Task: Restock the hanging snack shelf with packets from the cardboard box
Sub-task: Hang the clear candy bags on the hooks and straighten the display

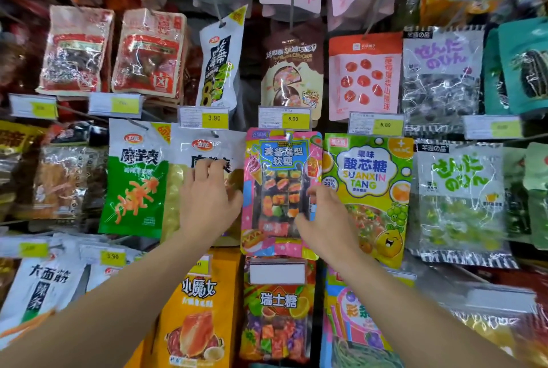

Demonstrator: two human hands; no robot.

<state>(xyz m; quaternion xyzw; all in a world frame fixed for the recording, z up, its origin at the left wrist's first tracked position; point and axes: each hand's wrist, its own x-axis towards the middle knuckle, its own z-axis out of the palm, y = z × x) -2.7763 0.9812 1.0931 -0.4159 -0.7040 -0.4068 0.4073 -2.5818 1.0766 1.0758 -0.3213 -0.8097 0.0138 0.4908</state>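
Pink glossy gummy-candy packet (280, 189) hangs on its peg, mid-shelf; your right hand (323, 219) pinches its right edge, grip loosely curled. Left hand (209, 198), fingers spread, presses the white-and-yellow packet (189, 160) beside it, holding nothing.

shelf type: hanging snack shelf (246, 77), dark back, metal pegs, packets in rows
price tags: clipped at peg ends; readable ones 3.90 (214, 118), 5.00 (293, 118), 5.00 (385, 124)
upper left of frame: two red meat-snack packets (148, 53), side by side
upper centre: white seaweed packet (219, 62), brown chocolate packet (292, 71), pink berry packet (364, 77)
middle row centre: green-white packet (136, 178), pink gummy packet (278, 189), green sour-candy packet (367, 189) just beside it
right of frame: clear packets with purple and green script (444, 77)
lower centre: orange packet (195, 308), fruit-candy packet (275, 314)
far edges: blurred, contents unclear
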